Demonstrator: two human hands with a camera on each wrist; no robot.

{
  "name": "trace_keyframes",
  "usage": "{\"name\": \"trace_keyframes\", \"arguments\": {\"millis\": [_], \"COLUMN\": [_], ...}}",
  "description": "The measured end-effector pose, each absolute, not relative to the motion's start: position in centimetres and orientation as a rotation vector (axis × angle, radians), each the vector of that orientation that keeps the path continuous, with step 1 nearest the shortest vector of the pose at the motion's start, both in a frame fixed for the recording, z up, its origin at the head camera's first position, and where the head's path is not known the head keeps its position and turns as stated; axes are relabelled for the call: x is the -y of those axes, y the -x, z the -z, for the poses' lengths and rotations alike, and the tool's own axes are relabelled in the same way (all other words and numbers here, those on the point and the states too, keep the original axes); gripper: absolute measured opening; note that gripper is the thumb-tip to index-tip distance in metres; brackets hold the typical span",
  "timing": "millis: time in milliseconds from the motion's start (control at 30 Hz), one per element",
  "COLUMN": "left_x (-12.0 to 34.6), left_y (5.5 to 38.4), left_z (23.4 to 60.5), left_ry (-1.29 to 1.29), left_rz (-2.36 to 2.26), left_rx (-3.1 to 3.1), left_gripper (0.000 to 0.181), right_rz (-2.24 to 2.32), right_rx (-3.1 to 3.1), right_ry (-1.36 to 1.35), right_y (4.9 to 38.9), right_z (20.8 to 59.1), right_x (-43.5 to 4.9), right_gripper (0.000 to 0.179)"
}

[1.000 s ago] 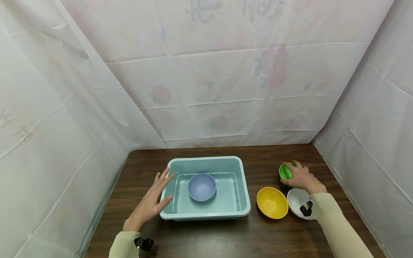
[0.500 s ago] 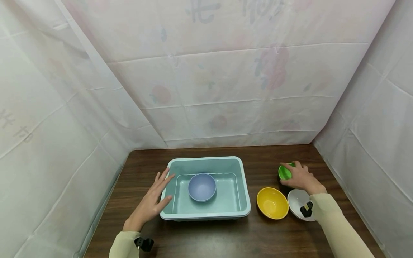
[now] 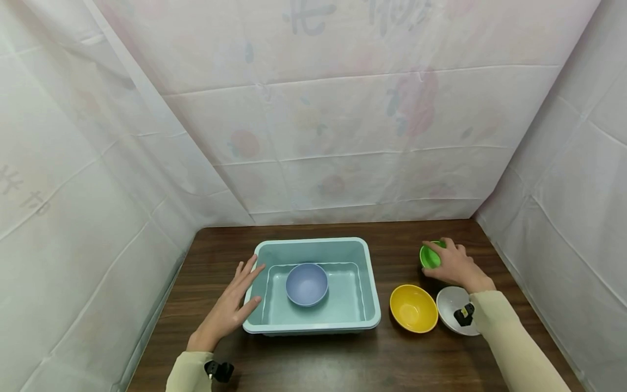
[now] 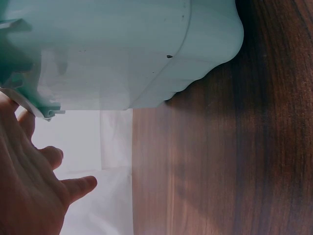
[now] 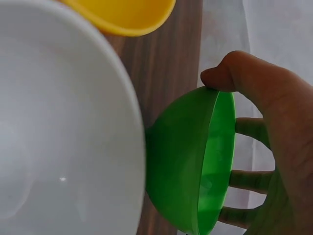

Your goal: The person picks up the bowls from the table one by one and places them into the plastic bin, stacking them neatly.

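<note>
A green bowl point(image 3: 430, 257) is at the right, with my right hand point(image 3: 455, 267) over it. In the right wrist view the thumb presses one side of the green bowl's rim point(image 5: 208, 166) and the other fingers reach to the far side. My left hand point(image 3: 230, 305) lies along the left rim of a pale blue-green tub point(image 3: 343, 328), fingers spread and mostly straight. Inside that tub sits a lavender-blue bowl point(image 3: 306, 285). From the left wrist, the tub's outer wall point(image 4: 112, 54) fills the upper part and the left hand point(image 4: 29, 176) is at its lip.
A yellow bowl point(image 3: 413, 308) stands right of the tub, beside a white bowl point(image 3: 453, 307) partly covered by the right sleeve. All stand on a dark wood table point(image 3: 313, 362). White patterned sheets point(image 3: 343, 136) hang behind and on both sides.
My right hand and the green bowl have shifted slightly left and away from me. The left hand, the tub and the other bowls stay in place.
</note>
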State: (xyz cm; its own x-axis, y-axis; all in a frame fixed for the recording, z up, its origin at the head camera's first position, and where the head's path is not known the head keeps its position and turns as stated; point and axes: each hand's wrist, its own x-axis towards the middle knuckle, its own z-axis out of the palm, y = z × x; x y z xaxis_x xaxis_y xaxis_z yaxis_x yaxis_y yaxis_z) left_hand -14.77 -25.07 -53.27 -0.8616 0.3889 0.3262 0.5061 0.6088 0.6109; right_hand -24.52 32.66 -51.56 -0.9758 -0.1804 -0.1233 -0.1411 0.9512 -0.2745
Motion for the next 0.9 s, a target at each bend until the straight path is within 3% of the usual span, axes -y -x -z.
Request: {"name": "trace_keyframes", "arguments": {"millis": [900], "left_x": [25.1], "left_y": [14.7], "left_z": [53.1], "left_ry": [0.737], "left_rz": [1.079], "left_rx": [2.681], "left_gripper": [0.068], "right_rz": [0.430], "right_rx": [-2.992], "right_ry": [0.329], "right_y": [23.6], "right_z": [47.5], "right_x": [-29.3], "right_gripper": [0.078]}}
